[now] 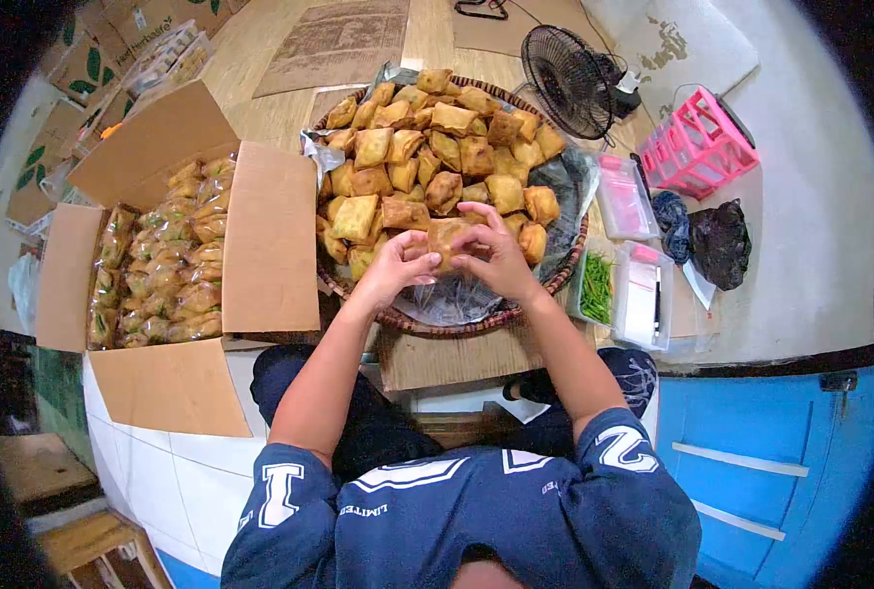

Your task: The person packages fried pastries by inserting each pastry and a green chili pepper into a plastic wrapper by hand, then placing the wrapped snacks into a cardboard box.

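Over the near side of a round woven basket (582, 245), I hold a square golden-brown fried pastry (445, 236) between both hands. My left hand (396, 269) pinches its left edge with thumb and fingers. On the other edge my right hand (501, 257) is closed, its index finger raised over the top. Whether a clear wrapper covers this piece I cannot tell. A heap of similar fried pastries (396, 116) fills most of the basket, just beyond my hands. Crumpled clear plastic (454, 299) lies in the basket below them.
At left stands an open cardboard box (272, 236) of plastic-wrapped pastries (172, 260). On the right are a tub of green chillies (597, 287), a plastic container (643, 304), a pink basket (697, 147) and a black bag (722, 243). A black fan (570, 83) stands behind.
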`<state>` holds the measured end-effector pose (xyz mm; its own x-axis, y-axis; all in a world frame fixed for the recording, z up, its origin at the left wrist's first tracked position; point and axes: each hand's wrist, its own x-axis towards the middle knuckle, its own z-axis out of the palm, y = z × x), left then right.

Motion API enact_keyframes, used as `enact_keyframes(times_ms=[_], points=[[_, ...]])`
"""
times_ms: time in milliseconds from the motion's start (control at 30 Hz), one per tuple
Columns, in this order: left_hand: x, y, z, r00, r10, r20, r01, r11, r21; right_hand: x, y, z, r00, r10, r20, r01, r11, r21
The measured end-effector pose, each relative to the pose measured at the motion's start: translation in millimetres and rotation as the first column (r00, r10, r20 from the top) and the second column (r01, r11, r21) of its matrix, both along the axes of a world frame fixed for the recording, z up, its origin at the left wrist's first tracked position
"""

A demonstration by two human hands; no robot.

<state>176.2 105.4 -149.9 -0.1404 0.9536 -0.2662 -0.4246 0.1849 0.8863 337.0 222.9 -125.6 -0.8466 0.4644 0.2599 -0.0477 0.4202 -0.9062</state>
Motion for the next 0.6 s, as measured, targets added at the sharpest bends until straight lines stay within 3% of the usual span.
enact_keyframes(times_ms=[67, 133, 233, 300, 600], points=[[2, 1, 4, 1.000, 0.015, 0.007, -0.015, 1.000, 0.003, -2, 0, -5, 0.988, -0.116, -0.100, 0.120, 0.992, 0.028], [8, 2, 8, 0.984, 0.034, -0.176, -0.003, 0.985, 0.175, -4, 1, -4, 0.979, -0.168, -0.119, 0.175, 0.983, 0.049], [17, 0, 13, 0.948, 0.104, -0.300, -0.056, 0.985, 0.164, -6, 6, -7, 0.972, -0.193, -0.132, 0.209, 0.971, 0.119], [16, 1, 6, 0.953, 0.117, -0.279, -0.075, 0.985, 0.154, -6, 6, -8, 0.979, -0.165, -0.121, 0.184, 0.968, 0.169], [19, 3, 2, 0.977, 0.154, -0.149, -0.116, 0.964, 0.239, -5, 7, -9, 0.979, -0.167, -0.116, 0.178, 0.979, 0.096]])
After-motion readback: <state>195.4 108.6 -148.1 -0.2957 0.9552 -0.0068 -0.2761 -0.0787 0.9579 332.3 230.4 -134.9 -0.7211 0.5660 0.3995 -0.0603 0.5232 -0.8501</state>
